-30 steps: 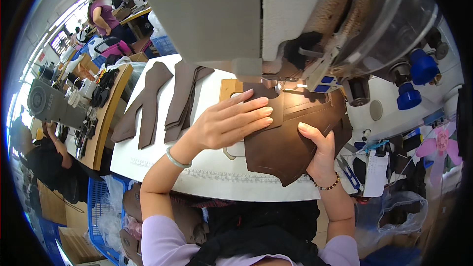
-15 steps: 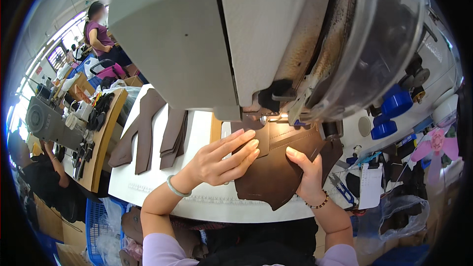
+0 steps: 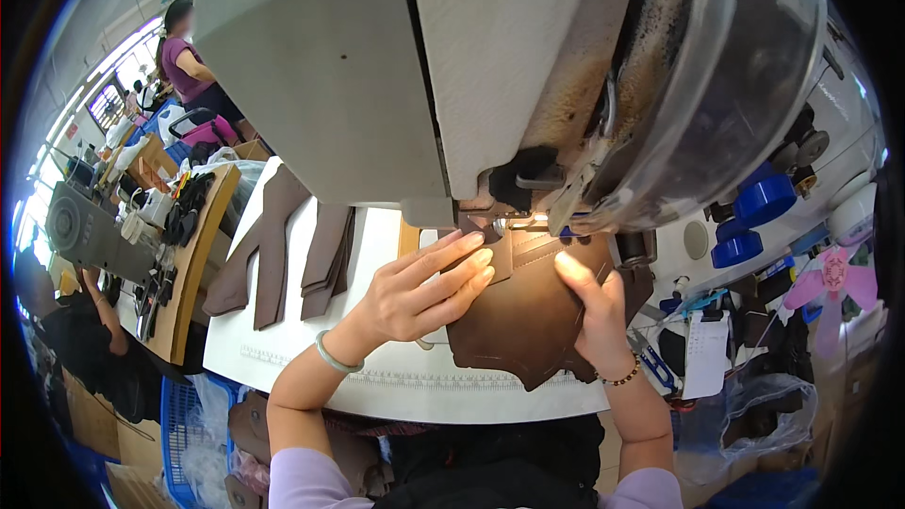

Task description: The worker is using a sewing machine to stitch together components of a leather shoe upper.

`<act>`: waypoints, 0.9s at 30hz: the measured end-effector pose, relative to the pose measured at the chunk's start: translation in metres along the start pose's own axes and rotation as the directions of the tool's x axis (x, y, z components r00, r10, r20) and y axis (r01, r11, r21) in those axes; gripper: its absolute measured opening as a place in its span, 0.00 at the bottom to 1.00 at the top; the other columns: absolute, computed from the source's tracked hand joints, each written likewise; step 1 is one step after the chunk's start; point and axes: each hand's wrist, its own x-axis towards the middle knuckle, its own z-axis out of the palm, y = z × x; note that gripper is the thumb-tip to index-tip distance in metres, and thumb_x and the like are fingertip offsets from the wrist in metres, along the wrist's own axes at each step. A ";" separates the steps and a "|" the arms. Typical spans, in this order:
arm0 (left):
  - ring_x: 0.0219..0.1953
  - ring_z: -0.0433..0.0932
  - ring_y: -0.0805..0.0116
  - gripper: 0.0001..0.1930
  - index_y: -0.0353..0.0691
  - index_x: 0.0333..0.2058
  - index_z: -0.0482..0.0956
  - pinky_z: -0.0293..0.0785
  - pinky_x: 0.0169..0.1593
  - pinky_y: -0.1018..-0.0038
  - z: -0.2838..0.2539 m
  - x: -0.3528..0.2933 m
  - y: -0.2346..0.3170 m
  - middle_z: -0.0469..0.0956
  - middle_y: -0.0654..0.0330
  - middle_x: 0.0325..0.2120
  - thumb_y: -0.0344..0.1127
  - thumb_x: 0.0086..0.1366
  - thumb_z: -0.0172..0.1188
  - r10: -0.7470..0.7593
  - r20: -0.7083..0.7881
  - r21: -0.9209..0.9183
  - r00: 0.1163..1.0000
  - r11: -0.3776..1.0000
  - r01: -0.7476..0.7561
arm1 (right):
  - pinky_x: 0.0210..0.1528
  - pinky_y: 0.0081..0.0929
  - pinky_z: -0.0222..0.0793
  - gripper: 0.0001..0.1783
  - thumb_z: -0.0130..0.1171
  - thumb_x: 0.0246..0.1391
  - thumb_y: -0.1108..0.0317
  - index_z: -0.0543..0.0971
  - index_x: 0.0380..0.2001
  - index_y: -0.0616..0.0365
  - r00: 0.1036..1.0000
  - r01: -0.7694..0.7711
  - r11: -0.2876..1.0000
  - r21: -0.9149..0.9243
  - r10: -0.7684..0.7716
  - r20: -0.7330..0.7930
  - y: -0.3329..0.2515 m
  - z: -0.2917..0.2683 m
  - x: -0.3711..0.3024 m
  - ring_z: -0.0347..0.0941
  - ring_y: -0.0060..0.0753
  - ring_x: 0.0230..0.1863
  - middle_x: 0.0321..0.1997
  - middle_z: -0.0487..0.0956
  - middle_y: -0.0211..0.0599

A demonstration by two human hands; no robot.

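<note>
A dark brown leather piece [image 3: 514, 335] with stitched lines lies on the white table, its far part under the lit needle area of a sewing machine [image 3: 320, 75]. Flat on its left side rests my left hand [image 3: 415, 292], fingers stretched out and pointing toward the needle, where a smaller brown panel lies on the piece. My right hand [image 3: 599, 316] grips the right side, thumb on top and the other fingers hidden underneath. The machine head covers part of the stitching spot.
Cut brown leather strips [image 3: 273, 254] and a small stack [image 3: 328, 264] lie left on the white table [image 3: 377, 394]. Blue-handled snips [image 3: 655, 368], a paper pad [image 3: 705, 353] and a pink fan [image 3: 834, 278] are at right. A blue basket [image 3: 174, 443] stands lower left; people are beyond.
The leather piece has slid slightly away from me, toward the needle. My right hand has moved forward with it, while my left stays nearly in place.
</note>
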 end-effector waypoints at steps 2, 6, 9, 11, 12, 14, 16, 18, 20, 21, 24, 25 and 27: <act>0.47 0.79 0.58 0.10 0.36 0.36 0.80 0.81 0.51 0.66 0.001 0.000 0.000 0.80 0.58 0.39 0.29 0.54 0.60 -0.025 0.008 -0.024 1.000 0.999 0.025 | 0.35 0.19 0.69 0.10 0.55 0.60 0.68 0.74 0.43 0.59 0.988 0.074 0.976 -0.204 -0.100 -0.118 -0.007 -0.010 0.006 0.73 0.18 0.32 0.32 0.77 0.28; 0.46 0.79 0.60 0.09 0.36 0.35 0.80 0.81 0.51 0.66 0.003 -0.001 0.001 0.80 0.57 0.39 0.28 0.54 0.60 -0.052 -0.007 -0.036 0.999 0.998 0.052 | 0.24 0.13 0.57 0.08 0.50 0.63 0.69 0.75 0.34 0.61 0.861 0.388 0.735 -0.556 -0.504 -0.066 -0.030 -0.022 -0.003 0.60 0.10 0.20 0.21 0.68 0.20; 0.47 0.79 0.60 0.09 0.36 0.35 0.80 0.81 0.51 0.67 0.003 0.000 0.002 0.80 0.57 0.39 0.28 0.54 0.60 -0.073 -0.007 -0.046 0.997 0.996 0.072 | 0.23 0.14 0.57 0.08 0.47 0.62 0.73 0.76 0.32 0.63 0.796 0.455 0.505 -0.733 -0.599 0.082 -0.044 -0.012 -0.001 0.62 0.11 0.19 0.19 0.70 0.23; 0.47 0.79 0.61 0.09 0.36 0.36 0.80 0.81 0.52 0.66 0.002 0.000 0.003 0.80 0.57 0.39 0.28 0.54 0.60 -0.083 -0.006 -0.053 0.997 0.995 0.082 | 0.19 0.16 0.54 0.15 0.55 0.62 0.67 0.74 0.22 0.61 0.844 0.411 0.440 -0.798 -0.514 0.152 -0.053 -0.002 0.006 0.65 0.14 0.16 0.15 0.70 0.25; 0.47 0.79 0.61 0.09 0.36 0.36 0.80 0.81 0.52 0.65 0.002 0.001 0.003 0.80 0.58 0.39 0.28 0.54 0.60 -0.096 -0.004 -0.067 0.995 0.993 0.095 | 0.18 0.16 0.54 0.16 0.52 0.64 0.63 0.74 0.24 0.61 0.854 0.432 0.380 -0.818 -0.464 0.236 -0.059 0.001 0.009 0.65 0.17 0.13 0.14 0.71 0.28; 0.47 0.79 0.61 0.09 0.36 0.36 0.80 0.81 0.52 0.65 0.001 0.001 0.004 0.80 0.58 0.39 0.28 0.54 0.60 -0.106 -0.001 -0.080 0.994 0.991 0.106 | 0.17 0.16 0.55 0.17 0.49 0.65 0.62 0.74 0.25 0.61 0.937 0.315 0.503 -0.805 -0.299 0.180 -0.071 0.005 0.012 0.66 0.17 0.13 0.14 0.72 0.29; 0.47 0.79 0.61 0.10 0.36 0.36 0.80 0.80 0.52 0.64 0.002 0.001 0.003 0.80 0.58 0.38 0.28 0.54 0.60 -0.113 0.000 -0.082 0.994 0.990 0.112 | 0.16 0.17 0.56 0.18 0.46 0.67 0.61 0.73 0.25 0.61 0.985 0.170 0.600 -0.782 -0.120 0.122 -0.081 0.005 0.020 0.68 0.17 0.13 0.15 0.73 0.30; 0.47 0.79 0.61 0.10 0.37 0.36 0.80 0.80 0.52 0.65 0.003 0.002 0.002 0.80 0.58 0.38 0.28 0.53 0.60 -0.115 -0.010 -0.085 0.993 0.990 0.114 | 0.15 0.16 0.60 0.19 0.40 0.67 0.63 0.69 0.24 0.63 0.952 0.119 0.667 -0.735 0.133 0.274 -0.090 0.001 0.031 0.69 0.19 0.11 0.13 0.73 0.32; 0.46 0.79 0.61 0.10 0.37 0.36 0.80 0.80 0.52 0.65 0.004 0.002 0.002 0.80 0.58 0.38 0.28 0.53 0.60 -0.124 -0.021 -0.086 0.992 0.989 0.122 | 0.12 0.14 0.60 0.19 0.40 0.66 0.62 0.71 0.28 0.67 0.928 0.081 0.649 -0.757 0.228 0.294 -0.093 -0.002 0.042 0.70 0.23 0.10 0.16 0.75 0.37; 0.46 0.80 0.61 0.10 0.37 0.36 0.80 0.80 0.52 0.65 0.004 0.002 0.002 0.80 0.58 0.38 0.28 0.53 0.60 -0.131 -0.018 -0.097 0.991 0.987 0.128 | 0.09 0.12 0.60 0.20 0.39 0.66 0.62 0.72 0.32 0.70 0.903 0.019 0.603 -0.797 0.332 0.273 -0.092 -0.003 0.046 0.71 0.27 0.09 0.18 0.76 0.41; 0.46 0.80 0.61 0.11 0.36 0.36 0.80 0.80 0.51 0.65 0.003 0.002 0.003 0.80 0.58 0.37 0.28 0.52 0.60 -0.144 -0.013 -0.103 0.990 0.985 0.141 | 0.07 0.11 0.57 0.20 0.39 0.66 0.63 0.71 0.34 0.72 0.881 -0.087 0.697 -0.712 0.387 0.272 -0.089 -0.004 0.050 0.72 0.26 0.10 0.18 0.76 0.42; 0.46 0.79 0.62 0.11 0.36 0.36 0.80 0.80 0.51 0.65 0.003 0.002 0.003 0.79 0.59 0.37 0.27 0.52 0.60 -0.148 -0.013 -0.091 0.989 0.985 0.146 | 0.08 0.12 0.57 0.20 0.39 0.66 0.63 0.71 0.33 0.72 0.880 -0.117 0.695 -0.710 0.404 0.251 -0.088 -0.003 0.049 0.72 0.26 0.10 0.18 0.76 0.42; 0.47 0.79 0.62 0.11 0.37 0.37 0.80 0.80 0.51 0.65 0.003 0.002 0.003 0.79 0.59 0.37 0.27 0.52 0.60 -0.149 -0.021 -0.098 0.989 0.984 0.146 | 0.10 0.15 0.59 0.18 0.37 0.65 0.63 0.68 0.27 0.67 0.891 -0.128 0.742 -0.658 0.378 0.253 -0.085 0.000 0.046 0.69 0.26 0.09 0.13 0.71 0.38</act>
